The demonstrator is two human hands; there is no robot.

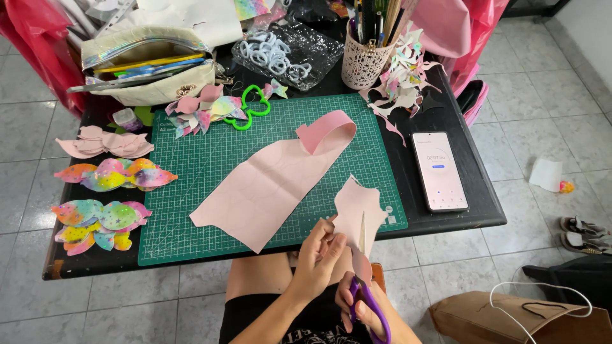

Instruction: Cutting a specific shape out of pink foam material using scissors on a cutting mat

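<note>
At the near edge of the worktop [446,220], the left hand [320,255] is closed on the near part of a small pink cutout piece [358,213], pinching it between fingers and thumb. The right hand [362,309] grips the purple-handled scissors [364,280], whose blades point away and cross that piece. Just left, a larger pink sheet [268,191] lies on the green cutting mat [191,185], its far end curled over. A phone [438,171] rests on the right. 3 rainbow and pink bow shapes [105,175] sit at the left edge, and a cup of pens [366,60] stands far.
</note>
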